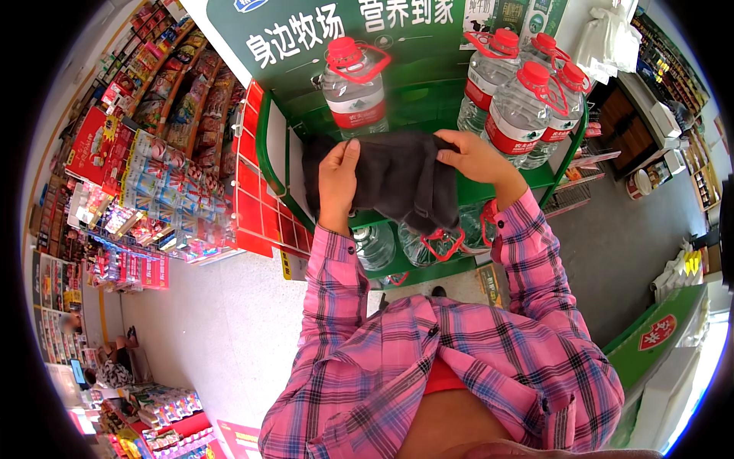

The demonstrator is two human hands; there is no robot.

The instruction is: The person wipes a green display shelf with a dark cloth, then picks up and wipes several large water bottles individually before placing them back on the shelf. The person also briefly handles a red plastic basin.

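Observation:
A dark grey cloth (395,166) is stretched between my two hands, in front of a green display shelf (536,198). My left hand (338,181) pinches its left part, thumb on top. At the cloth's upper right corner, my right hand (479,158) grips the edge between thumb and fingers. Just behind the cloth stands a large water bottle (355,94) with a red cap and handle; the cloth hides its base. To the right, several more such bottles (519,115) are grouped upright. Below the cloth, a lower shelf holds more bottles (373,246), partly covered.
Left of the shelf is a red panel with a white wire grid (258,195). Beyond it are racks of packaged snacks (178,103) and hanging packets (166,189). White plastic bags (610,40) hang at upper right. A person (114,358) sits at far left. A white bucket (637,183) stands right.

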